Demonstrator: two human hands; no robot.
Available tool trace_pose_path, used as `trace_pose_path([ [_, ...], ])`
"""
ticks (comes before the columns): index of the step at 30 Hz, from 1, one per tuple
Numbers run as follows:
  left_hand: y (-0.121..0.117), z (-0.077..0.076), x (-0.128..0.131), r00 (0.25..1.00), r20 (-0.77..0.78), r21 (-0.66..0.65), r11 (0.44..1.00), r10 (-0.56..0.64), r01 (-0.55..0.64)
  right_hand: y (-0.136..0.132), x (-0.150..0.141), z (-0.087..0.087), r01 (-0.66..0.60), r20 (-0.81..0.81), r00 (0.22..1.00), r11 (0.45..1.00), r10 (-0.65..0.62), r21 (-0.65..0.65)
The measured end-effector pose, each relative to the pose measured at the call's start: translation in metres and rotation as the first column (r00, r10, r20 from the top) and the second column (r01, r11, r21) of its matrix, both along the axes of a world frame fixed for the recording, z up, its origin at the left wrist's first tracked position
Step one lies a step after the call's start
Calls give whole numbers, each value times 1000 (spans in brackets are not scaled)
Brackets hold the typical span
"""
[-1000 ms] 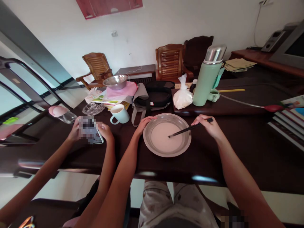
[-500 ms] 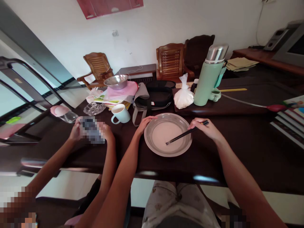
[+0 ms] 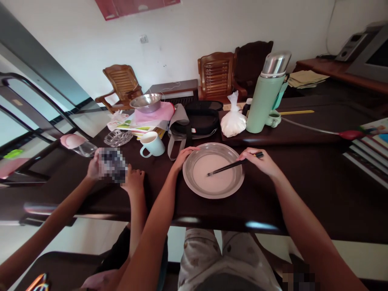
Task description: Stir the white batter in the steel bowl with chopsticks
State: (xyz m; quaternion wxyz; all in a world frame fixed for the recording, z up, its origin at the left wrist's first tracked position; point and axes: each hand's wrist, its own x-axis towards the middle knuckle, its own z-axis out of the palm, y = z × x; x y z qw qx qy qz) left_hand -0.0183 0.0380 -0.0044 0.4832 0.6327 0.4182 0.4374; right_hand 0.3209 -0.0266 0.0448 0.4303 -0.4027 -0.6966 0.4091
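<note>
A wide, shallow metal bowl (image 3: 188,184) stands on the dark table in front of me, with a pale, milky liquid (image 3: 212,182) in it. My left hand (image 3: 183,157) grips its far left rim, fingers lying along the edge. In my right hand (image 3: 257,158), at the right rim, is a pair of black chopsticks (image 3: 232,165). They slant down to the left and their tips dip into the liquid. Just beyond the bowl sits a tied plastic bag of white powder (image 3: 233,122).
To my left, another person's hands (image 3: 133,180) hold a blurred-out object (image 3: 113,163). A white mug (image 3: 153,144), glass ashtray (image 3: 117,138) and black bag (image 3: 195,121) lie beyond. A green thermos (image 3: 266,101) stands behind the powder. Books (image 3: 368,155) are stacked at far right.
The chopstick tips have moved left and slightly away from me through the liquid. The other person's right hand has come off the side of the blurred object. My left hand stays at the rim.
</note>
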Motion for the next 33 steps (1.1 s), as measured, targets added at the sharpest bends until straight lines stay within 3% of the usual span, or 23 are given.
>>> trace_pose_path([
  [4, 0, 1, 3, 1000, 19, -29, 999, 19, -18, 4, 8, -1, 144, -62, 988, 990, -144, 4],
  [10, 0, -1, 1, 1000, 18, -49, 999, 21, -20, 0, 0, 1, -60, 1, 998, 998, 60, -30],
  [16, 1, -2, 1, 1000, 29, -31, 999, 9, -8, 2, 7, 1, 133, -57, 989, 991, -133, -1],
  [21, 0, -1, 1, 1000, 18, -29, 1000, -6, 7, 0, 2, 1, -58, 9, 998, 997, 59, -42],
  [27, -2, 1, 2, 999, 31, -28, 999, -25, 26, 2, 7, 1, 124, -34, 992, 992, -124, 1],
  [33, -2, 1, 2, 1000, 2, -30, 1000, 2, -2, 0, -1, 1, -36, 0, 999, 999, 36, -15],
])
